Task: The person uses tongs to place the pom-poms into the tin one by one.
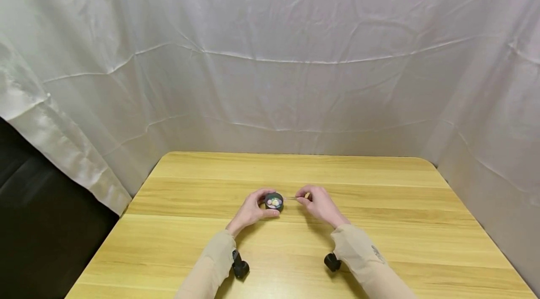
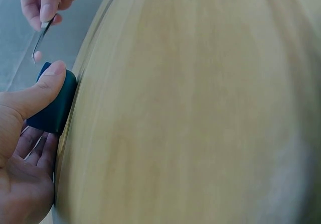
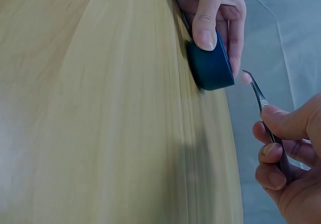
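On the table stands a small dark round container (image 3: 211, 69), with several pale pink, yellow and lilac round pieces (image 1: 275, 202) showing inside in the head view. My left hand (image 1: 250, 211) holds it by the sides, thumb against the near wall and fingers around the far side. My right hand (image 1: 321, 206) pinches slim metal tweezers (image 3: 263, 101) between thumb and fingers. A tiny pink round piece (image 3: 246, 78) sits at their bent tip. In the right wrist view this tip is just beside the container's rim.
Both hands work near the middle of a light wooden table (image 1: 177, 242). Pale curtains (image 1: 270, 93) hang behind it and at the sides. A black surface (image 1: 38, 224) lies beyond the left edge. Dark wrist cameras (image 1: 240, 266) project inward from both wrists.
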Demonstrator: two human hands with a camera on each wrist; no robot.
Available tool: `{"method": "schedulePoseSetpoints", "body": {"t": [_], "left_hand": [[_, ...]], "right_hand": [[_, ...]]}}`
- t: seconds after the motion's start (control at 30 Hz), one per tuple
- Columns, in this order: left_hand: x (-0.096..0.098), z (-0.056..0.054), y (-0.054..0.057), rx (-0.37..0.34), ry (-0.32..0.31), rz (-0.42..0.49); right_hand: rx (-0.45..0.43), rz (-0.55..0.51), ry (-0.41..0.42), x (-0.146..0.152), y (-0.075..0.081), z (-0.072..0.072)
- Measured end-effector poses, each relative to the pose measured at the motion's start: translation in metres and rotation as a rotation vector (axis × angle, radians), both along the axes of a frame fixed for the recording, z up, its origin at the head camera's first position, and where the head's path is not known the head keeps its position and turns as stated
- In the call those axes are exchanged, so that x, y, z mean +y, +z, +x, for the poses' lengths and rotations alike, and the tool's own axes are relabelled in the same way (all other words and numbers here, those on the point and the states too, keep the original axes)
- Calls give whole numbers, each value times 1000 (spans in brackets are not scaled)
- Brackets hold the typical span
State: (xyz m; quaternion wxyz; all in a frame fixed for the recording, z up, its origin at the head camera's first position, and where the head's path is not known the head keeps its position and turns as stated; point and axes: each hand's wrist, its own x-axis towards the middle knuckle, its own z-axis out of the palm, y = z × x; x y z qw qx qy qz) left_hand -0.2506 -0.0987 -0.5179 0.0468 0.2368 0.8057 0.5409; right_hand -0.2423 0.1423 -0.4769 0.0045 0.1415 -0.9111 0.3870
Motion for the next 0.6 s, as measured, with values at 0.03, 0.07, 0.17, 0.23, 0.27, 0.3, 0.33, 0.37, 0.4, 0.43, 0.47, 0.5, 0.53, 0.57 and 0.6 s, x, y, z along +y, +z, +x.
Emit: {"method": "schedulePoseSetpoints", "body": {"t": [0.03,0.07,0.17,0.23,0.27,0.3,0.33,0.37,0.4,0.43,0.47,0.5,0.53,0.57,0.6], "left_hand": [[0,0,0,11,-3,-1],[0,0,0,22,-6,0],[1,1,0,0,-2,-2],[2,1,0,-41,9,2],[3,1,0,-55,13,4],[4,0,-1,-71,20,4],[4,1,0,-84,25,5],[5,1,0,-89,26,7],[5,1,0,-91,26,11],[5,0,0,-96,26,14],[5,1,1,-97,27,15],[6,1,1,-96,27,16],[6,0,2,-96,25,18],[6,0,1,-93,23,20],[6,0,1,-92,23,17]], "right_hand": [[7,5,-9,-2,0,-1],[12,9,-14,-4,-1,-2],[15,18,-25,-8,-1,-4],[13,13,-25,-10,-2,-4],[12,8,-23,-11,-2,-5],[11,3,-21,-11,-2,-5],[8,-3,-20,-12,-2,-5],[12,-7,-19,-12,-2,-5],[15,-12,-20,-12,-2,-5],[17,-17,-23,-11,-2,-5],[16,-24,-24,-10,-3,-5],[15,-31,-26,-8,-3,-4],[19,-34,-30,-5,-4,-5],[22,-41,-33,-1,-4,-5],[25,-47,-34,4,-5,-4]]}}
